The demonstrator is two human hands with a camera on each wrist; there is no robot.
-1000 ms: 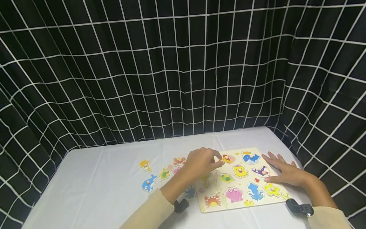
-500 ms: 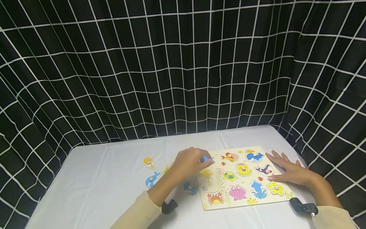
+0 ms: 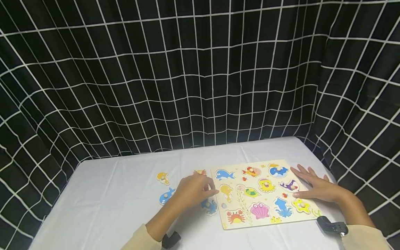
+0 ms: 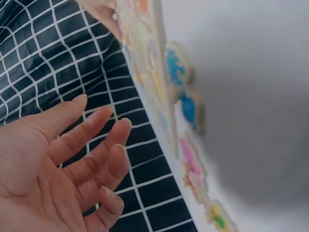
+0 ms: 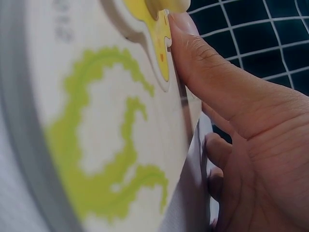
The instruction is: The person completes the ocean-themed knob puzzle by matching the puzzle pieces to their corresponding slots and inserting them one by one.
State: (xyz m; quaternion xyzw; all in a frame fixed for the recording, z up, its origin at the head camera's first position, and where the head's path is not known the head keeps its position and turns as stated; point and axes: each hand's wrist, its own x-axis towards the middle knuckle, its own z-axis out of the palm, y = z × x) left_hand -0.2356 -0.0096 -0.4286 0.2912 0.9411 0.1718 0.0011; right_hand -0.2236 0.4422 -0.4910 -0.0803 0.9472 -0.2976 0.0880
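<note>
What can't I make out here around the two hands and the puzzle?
- Head view: left hand covers pieces under it; any contact is hidden.
- Left wrist view: puzzle board is edge-on and blurred; pieces unreadable.
- Right wrist view: right hand and board fill the frame; fingertips cut off.

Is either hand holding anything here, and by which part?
Nothing is held. The left hand hovers open over loose pieces; the right hand lies flat against the puzzle board's right edge.

loose pieces (image 3: 204, 189) partly hidden under left hand (image 3: 195, 189), board (image 4: 145, 58) blurred
</note>
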